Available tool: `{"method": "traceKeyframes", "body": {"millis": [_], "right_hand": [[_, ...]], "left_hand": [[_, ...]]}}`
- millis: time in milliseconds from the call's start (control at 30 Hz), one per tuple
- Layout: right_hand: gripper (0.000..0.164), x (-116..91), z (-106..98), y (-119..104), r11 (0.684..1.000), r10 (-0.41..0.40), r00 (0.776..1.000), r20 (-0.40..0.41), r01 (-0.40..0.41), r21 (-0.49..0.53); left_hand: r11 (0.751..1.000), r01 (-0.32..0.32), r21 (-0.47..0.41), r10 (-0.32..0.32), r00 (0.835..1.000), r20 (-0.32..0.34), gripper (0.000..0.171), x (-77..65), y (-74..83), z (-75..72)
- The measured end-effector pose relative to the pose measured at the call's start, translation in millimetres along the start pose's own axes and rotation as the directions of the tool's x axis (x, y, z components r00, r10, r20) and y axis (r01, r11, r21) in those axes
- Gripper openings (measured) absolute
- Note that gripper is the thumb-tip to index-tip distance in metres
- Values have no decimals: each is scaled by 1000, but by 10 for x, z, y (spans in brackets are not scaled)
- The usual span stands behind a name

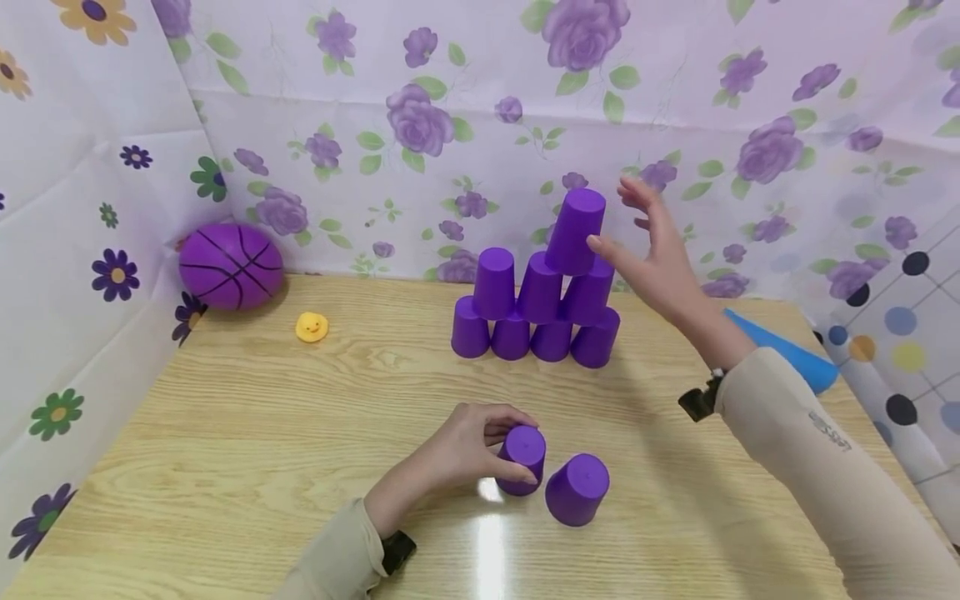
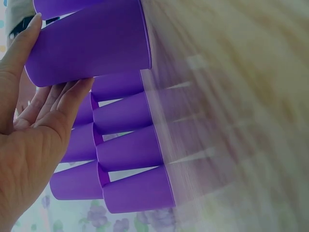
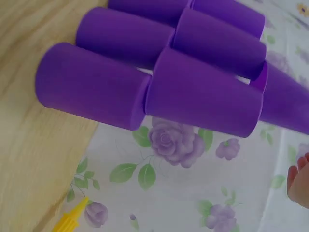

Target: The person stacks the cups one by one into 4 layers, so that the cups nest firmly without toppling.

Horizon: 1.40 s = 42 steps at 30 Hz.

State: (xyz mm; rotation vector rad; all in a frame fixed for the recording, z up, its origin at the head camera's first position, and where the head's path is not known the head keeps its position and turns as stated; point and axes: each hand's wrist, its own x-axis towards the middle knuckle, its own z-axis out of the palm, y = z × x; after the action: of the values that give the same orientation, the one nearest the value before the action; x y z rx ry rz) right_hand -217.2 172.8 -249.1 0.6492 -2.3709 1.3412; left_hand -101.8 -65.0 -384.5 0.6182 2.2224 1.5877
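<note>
A pyramid of upside-down purple plastic cups stands toward the back of the table: a bottom row of several cups (image 1: 470, 329), three middle cups (image 1: 495, 283) and a single top cup (image 1: 577, 232). My right hand (image 1: 652, 250) is at the top cup's right side, fingers spread and thumb tip at its wall; whether it touches is unclear. In front, my left hand (image 1: 472, 450) holds an upside-down cup (image 1: 525, 450) between thumb and fingers; the left wrist view shows this cup (image 2: 91, 46) close up. Just right of it stands another upside-down cup (image 1: 579, 490).
A purple basketball (image 1: 231, 267) sits at the back left corner, with a yellow toy duck (image 1: 312, 327) near it. A blue tapered object (image 1: 783, 350) lies at the right, behind my right forearm. Flowered cloth (image 1: 337, 167) hangs behind the wooden table (image 1: 262, 433).
</note>
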Motion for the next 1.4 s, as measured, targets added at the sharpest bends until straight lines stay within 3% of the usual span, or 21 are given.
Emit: {"method": "traceKeyframes", "body": {"millis": [167, 333, 533, 667, 833, 1000, 1067, 1200, 1267, 1400], "right_hand": [[63, -278, -10, -149, 995, -89, 996, 12, 90, -38], [64, -444, 22, 9, 982, -186, 983, 4, 186, -43], [70, -722, 54, 114, 962, -256, 957, 135, 266, -59], [69, -914, 83, 123, 962, -256, 942, 217, 271, -44], [72, -1175, 108, 167, 979, -185, 927, 325, 202, -21], [74, -1414, 116, 208, 992, -118, 893, 435, 129, 4], [73, -1503, 131, 215, 993, -114, 879, 463, 121, 15], [72, -1669, 167, 212, 983, -146, 861, 487, 180, -25], [72, -1735, 182, 206, 974, -171, 853, 492, 223, -48], [70, -1826, 196, 201, 974, -152, 831, 535, 217, -61]], "left_hand": [[1000, 1, -9, -1, 1000, 6, 53, 3, -5, -12], [1000, 0, 8, 0, 1000, 5, 55, 5, 16, -14], [1000, 4, 18, -4, 1000, 17, 55, -1, 27, -2], [999, -2, 33, 2, 1000, 16, 53, 8, 20, -7], [998, -19, 68, 17, 1000, 22, 51, 22, 16, -9], [998, -10, 61, 7, 999, 37, 54, 6, 4, -33], [998, 10, 54, -12, 1000, 23, 56, -20, 0, -75], [999, 30, 39, -28, 998, -51, 60, -45, 52, -190], [999, 20, 37, -16, 995, -97, 60, -43, 109, -254], [999, -6, 49, 15, 982, -188, 53, -46, 245, -383]]}}
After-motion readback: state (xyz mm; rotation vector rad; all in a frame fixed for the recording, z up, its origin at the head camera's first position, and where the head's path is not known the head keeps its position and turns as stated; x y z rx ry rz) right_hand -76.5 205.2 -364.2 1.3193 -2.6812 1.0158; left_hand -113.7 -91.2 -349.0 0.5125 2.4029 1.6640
